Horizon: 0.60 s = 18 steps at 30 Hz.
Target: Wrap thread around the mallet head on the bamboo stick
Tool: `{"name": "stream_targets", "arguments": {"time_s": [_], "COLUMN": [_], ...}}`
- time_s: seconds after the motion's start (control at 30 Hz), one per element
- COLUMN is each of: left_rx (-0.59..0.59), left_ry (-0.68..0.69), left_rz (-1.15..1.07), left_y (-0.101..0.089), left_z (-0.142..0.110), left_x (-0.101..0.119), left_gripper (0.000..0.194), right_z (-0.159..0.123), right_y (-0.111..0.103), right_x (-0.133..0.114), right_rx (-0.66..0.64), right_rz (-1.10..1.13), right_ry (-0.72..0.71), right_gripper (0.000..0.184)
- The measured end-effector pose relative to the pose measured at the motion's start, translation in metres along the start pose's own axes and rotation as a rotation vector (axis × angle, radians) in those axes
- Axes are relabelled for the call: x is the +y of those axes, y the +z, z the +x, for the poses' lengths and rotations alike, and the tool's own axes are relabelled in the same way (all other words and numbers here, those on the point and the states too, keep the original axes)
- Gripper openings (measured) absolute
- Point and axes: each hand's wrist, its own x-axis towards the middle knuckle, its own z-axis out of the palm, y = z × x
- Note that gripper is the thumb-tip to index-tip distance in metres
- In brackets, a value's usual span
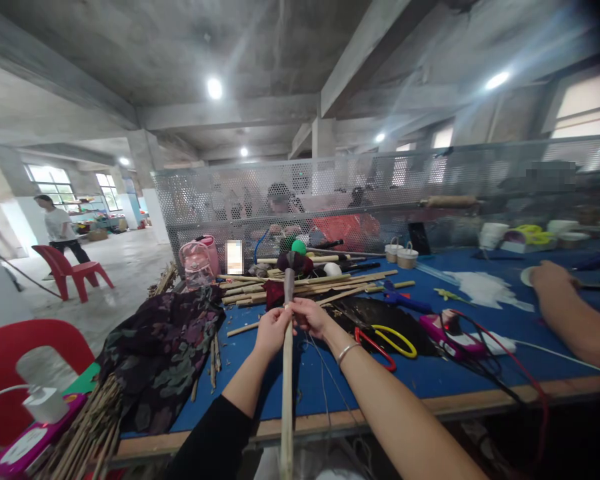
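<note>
A long pale stick runs up from the table's front edge, with a greyish section at its far end. My left hand is closed around it just below that section. Pressed against the same spot, my right hand pinches with thumb and fingers; thin strands trail beneath it, and what exactly lies between the fingertips is too small to make out. Beyond the stick's tip is a dark round bundle. Looped red handles and yellow handles, like those of scissors, lie right of my right wrist.
Several loose sticks lie across the blue table. A dark patterned cloth covers its left side. At right are a blue glue gun, a purple power strip with cables, and a co-worker's arm. A perforated metal screen stands behind.
</note>
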Motion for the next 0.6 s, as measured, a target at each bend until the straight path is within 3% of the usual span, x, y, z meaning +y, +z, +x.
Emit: {"name": "stream_targets", "arguments": {"time_s": [0.1,0.2,0.33,0.5,0.6], "left_rx": [-0.086,-0.077,-0.082,-0.307,-0.349], "left_ry": [-0.014,0.035,0.044,-0.16,-0.287], "left_rz": [0.116,0.238,0.206,-0.07,-0.156], "left_y": [-0.007,-0.015,-0.02,-0.019,-0.018], "left_z": [0.001,0.002,0.002,0.0,-0.001], "left_x": [-0.001,-0.002,-0.003,-0.001,-0.002], "left_gripper": [0.042,0.04,0.038,0.04,0.042], "right_z": [-0.001,-0.001,0.0,-0.002,-0.001], "right_y": [-0.002,-0.001,0.001,-0.006,-0.012], "right_x": [0.001,0.004,0.006,0.004,0.007], "right_rx": [0.064,0.085,0.065,-0.019,-0.041], "right_rz": [-0.076,-0.15,-0.179,-0.034,-0.089], "right_ry": [-0.016,0.003,0.007,0.092,0.108], "right_gripper": [0.032,0.031,0.033,0.036,0.037]}}
